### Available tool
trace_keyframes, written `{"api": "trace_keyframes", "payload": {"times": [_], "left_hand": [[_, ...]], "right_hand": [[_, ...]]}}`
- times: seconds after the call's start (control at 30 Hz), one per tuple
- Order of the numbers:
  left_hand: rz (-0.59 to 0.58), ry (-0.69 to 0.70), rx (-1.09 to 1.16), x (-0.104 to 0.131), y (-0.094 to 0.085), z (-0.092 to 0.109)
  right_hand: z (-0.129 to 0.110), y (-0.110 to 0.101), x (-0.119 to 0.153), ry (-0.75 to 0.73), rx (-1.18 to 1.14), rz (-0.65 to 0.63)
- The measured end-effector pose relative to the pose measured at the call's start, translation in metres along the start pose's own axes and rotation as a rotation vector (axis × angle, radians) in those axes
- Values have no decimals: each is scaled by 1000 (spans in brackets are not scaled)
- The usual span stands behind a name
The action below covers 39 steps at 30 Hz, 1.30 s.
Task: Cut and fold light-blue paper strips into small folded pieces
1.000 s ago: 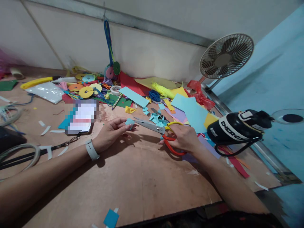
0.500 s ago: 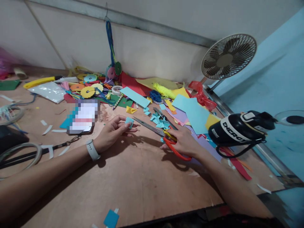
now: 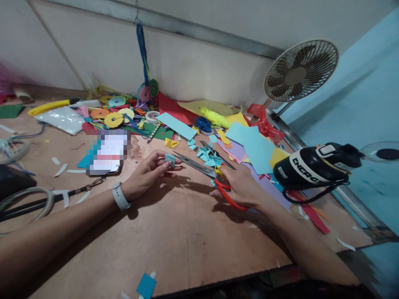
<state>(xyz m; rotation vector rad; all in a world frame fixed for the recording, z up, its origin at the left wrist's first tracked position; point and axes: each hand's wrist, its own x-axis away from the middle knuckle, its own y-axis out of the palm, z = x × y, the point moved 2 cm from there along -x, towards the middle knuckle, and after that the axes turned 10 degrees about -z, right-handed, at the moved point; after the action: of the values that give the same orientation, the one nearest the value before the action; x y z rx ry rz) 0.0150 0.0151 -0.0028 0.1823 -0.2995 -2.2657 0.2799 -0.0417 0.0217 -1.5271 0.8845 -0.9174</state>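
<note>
My left hand point(image 3: 146, 174) pinches a small folded light-blue paper piece point(image 3: 170, 160) between thumb and fingertips, just above the wooden tabletop point(image 3: 174, 236). A white band sits on that wrist. My right hand point(image 3: 241, 187) grips the red and yellow handles of a pair of scissors point(image 3: 202, 168). The blades are spread apart and point left toward the paper piece, with their tips a short way from it. A cluster of small folded light-blue pieces point(image 3: 208, 157) lies just behind the scissors.
Coloured paper sheets point(image 3: 254, 145), paper discs point(image 3: 114, 119), a tape roll point(image 3: 152, 117) and yellow yarn point(image 3: 215, 118) crowd the back. A phone point(image 3: 107, 153) lies left, a black bottle point(image 3: 311, 168) right, a fan point(image 3: 299, 70) at the far corner. A blue scrap point(image 3: 146, 285) lies by the near edge.
The scissor blades went from nearly closed to spread apart. My right hand drew slightly back to the right. My left hand kept the blue piece in place.
</note>
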Motion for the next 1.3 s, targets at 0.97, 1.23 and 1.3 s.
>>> {"api": "trace_keyframes", "payload": {"times": [0.97,1.23,1.3], "left_hand": [[-56,48,-207,5,6,-3],[-63,62,-269,5,5,-4],[-62,56,-277,6,5,-5]], "right_hand": [[-16,15,1,5,62,117],[-15,19,1,-19,18,139],[-16,18,0,-17,19,133]]}}
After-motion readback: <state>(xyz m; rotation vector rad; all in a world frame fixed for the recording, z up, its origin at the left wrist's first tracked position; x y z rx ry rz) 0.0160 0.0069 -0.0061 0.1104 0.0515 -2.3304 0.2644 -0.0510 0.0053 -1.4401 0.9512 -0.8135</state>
